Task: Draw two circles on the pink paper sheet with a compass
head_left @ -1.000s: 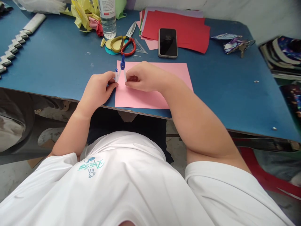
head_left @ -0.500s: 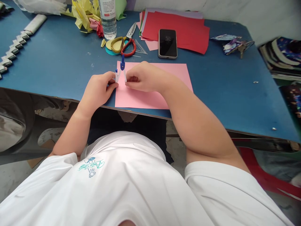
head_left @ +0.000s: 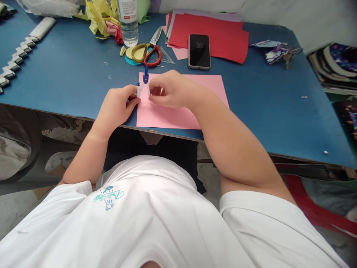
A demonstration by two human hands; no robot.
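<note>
A blue-and-white drawing compass [head_left: 145, 77] stands upright with its legs spread, over the left part of a pink paper sheet [head_left: 178, 118]. My left hand [head_left: 118, 104] pinches the compass's pencil-side leg near its lower end, at the sheet's left edge. The fingers of my right hand [head_left: 170, 91] are closed on the other leg, low down and close to the paper. Both fingertips partly cover the compass points. The sheet lies flat near the table's front edge, and my right wrist passes over it.
Beyond the sheet lie scissors [head_left: 152, 52], a set square [head_left: 166, 56], a phone [head_left: 199, 52] and red paper [head_left: 225, 37]. A water bottle [head_left: 129, 28] stands beside crumpled yellow paper [head_left: 99, 18]. Keys [head_left: 286, 59] lie at right, a folded paper chain [head_left: 21, 54] at left.
My right hand's knuckles have risen slightly and its fingers have shifted a little on the compass leg. The left hand and the sheet stay in place.
</note>
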